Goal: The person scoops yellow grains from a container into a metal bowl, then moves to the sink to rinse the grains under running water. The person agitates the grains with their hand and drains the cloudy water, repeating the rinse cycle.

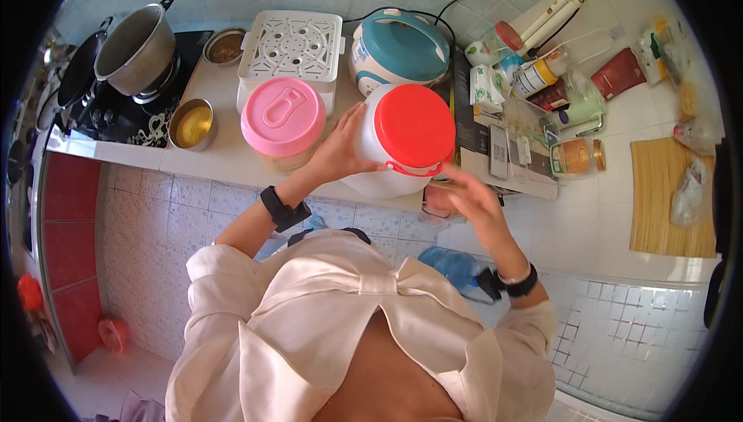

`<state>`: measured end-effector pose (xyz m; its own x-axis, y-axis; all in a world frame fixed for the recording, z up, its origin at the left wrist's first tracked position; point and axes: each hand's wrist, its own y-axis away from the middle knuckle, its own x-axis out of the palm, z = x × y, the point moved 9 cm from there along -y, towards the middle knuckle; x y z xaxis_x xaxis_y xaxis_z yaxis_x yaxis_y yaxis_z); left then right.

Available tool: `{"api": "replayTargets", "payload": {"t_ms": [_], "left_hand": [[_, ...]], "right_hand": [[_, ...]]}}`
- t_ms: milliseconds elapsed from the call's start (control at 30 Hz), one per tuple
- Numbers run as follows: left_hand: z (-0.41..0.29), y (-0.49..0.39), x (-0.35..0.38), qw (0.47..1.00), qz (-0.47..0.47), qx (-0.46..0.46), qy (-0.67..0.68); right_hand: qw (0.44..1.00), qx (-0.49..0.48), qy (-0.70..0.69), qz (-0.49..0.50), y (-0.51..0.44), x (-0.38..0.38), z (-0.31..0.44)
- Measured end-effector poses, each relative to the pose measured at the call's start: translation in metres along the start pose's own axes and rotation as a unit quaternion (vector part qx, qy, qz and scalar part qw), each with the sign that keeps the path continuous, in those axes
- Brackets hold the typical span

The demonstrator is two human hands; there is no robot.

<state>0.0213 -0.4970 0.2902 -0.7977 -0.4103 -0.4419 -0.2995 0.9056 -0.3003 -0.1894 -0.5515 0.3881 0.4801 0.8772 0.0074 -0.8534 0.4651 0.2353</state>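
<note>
A white plastic jar with a red screw lid and a red carrying handle stands at the counter's front edge. My left hand is spread against its left side, gripping it with the thumb at the front. At the right front, my right hand is blurred, fingers apart, its fingertips close to the handle; whether they touch cannot be told. Left of the white jar stands a see-through jar with a pink lid. A metal bowl of yellow grain sits farther left.
Behind are a perforated white plastic tray and a teal-and-white rice cooker. A pot rests on the gas hob at left. A phone, bottles and packets crowd the right. A blue water bottle is on the floor.
</note>
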Motion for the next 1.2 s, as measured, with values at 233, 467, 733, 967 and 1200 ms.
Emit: {"api": "replayTargets", "payload": {"t_ms": [233,467,733,967,1200], "left_hand": [[-0.002,-0.004,0.002,1.0,0.011,0.014,0.001],[-0.002,-0.006,0.0,0.997,0.015,0.072,0.008],[0.002,-0.001,0.002,0.999,0.02,0.033,0.008],[-0.001,0.004,0.005,1.0,-0.005,0.007,0.004],[-0.004,0.003,0.007,0.998,-0.057,0.006,-0.009]], "right_hand": [[0.748,-0.252,0.6,-0.131,-0.048,0.022,0.047],[0.696,-0.216,0.679,-0.088,-0.123,0.043,0.025],[0.596,-0.367,0.671,0.245,-0.113,0.056,0.037],[0.707,-0.238,0.665,0.04,-0.109,0.026,0.039],[0.71,-0.186,0.677,-0.046,-0.121,0.016,0.019]]}}
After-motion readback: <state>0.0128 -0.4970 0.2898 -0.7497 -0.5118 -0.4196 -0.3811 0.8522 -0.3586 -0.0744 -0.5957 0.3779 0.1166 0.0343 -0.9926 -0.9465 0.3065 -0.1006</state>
